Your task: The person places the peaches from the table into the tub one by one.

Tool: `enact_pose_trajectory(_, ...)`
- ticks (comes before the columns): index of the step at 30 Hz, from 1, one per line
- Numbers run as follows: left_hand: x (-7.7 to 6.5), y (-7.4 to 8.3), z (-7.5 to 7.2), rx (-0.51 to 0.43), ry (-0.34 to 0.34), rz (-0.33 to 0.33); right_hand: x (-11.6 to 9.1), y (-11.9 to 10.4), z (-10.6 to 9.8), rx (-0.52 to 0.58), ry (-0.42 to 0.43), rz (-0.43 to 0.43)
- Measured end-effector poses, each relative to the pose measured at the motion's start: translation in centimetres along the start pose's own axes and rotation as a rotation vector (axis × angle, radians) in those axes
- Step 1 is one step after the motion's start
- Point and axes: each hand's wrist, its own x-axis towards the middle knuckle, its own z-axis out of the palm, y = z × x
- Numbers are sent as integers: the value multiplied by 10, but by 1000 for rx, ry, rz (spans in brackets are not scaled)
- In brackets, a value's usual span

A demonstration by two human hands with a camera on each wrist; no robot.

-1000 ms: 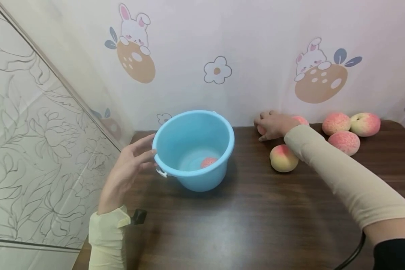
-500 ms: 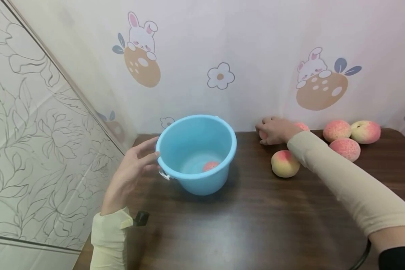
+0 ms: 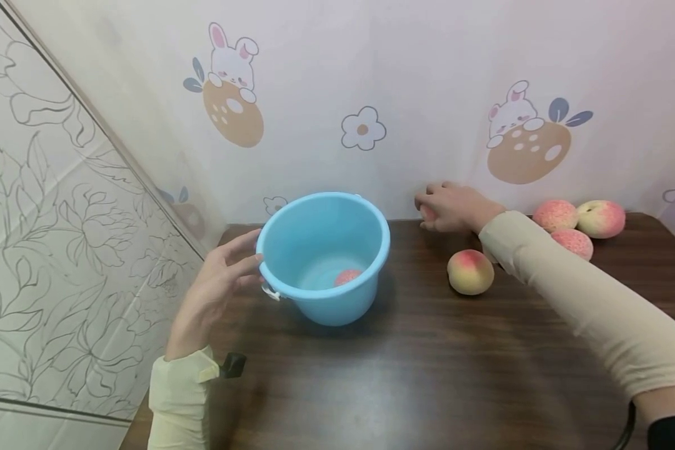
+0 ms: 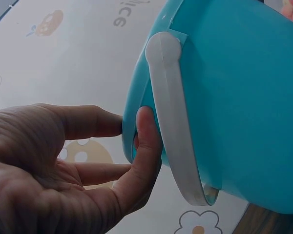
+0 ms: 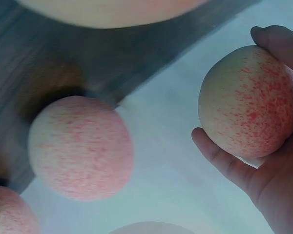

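Observation:
A light-blue bucket (image 3: pixel 337 309) stands on the dark wooden table, with a pink speckled peach (image 3: pixel 347 276) at its bottom. My left hand (image 3: pixel 216 275) pinches the bucket's rim on its left side, beside the white handle (image 4: pixel 173 112) in the left wrist view. Close to the wall, right of the bucket, my right hand (image 3: pixel 458 206) grips another peach (image 5: pixel 251 107), thumb and fingers round it. A yellow-pink peach (image 3: pixel 470 272) rests on the table below that hand. In the right wrist view a pink peach (image 5: pixel 83 148) is apart from the held one; the forearm hides it in the head view.
Three more peaches cluster at the back right: a speckled one (image 3: pixel 555 215), a pale one (image 3: pixel 602 219) and a pink one (image 3: pixel 575 242) partly behind the sleeve. The patterned wall (image 3: pixel 315 125) borders the table's far edge; a tiled wall (image 3: pixel 79 250) stands left.
My right hand has risen slightly with the peach in its grip. The peach behind its wrist is now covered by the sleeve. The left hand keeps its hold on the rim.

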Motion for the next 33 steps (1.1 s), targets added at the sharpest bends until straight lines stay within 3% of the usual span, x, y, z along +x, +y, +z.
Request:
enact_pose_trajectory(10, 0, -2, -2, -5, 1, 0, 7, -23, -20, 12, 118, -67)
enact_pose_trajectory(18, 0, -1, -3, 1, 4, -1, 11, -41, -39, -25, 158, -66)
enact_pose_trajectory(33, 3, -2, -2, -8, 3, 2, 14, -65, -72, 15, 261, -100)
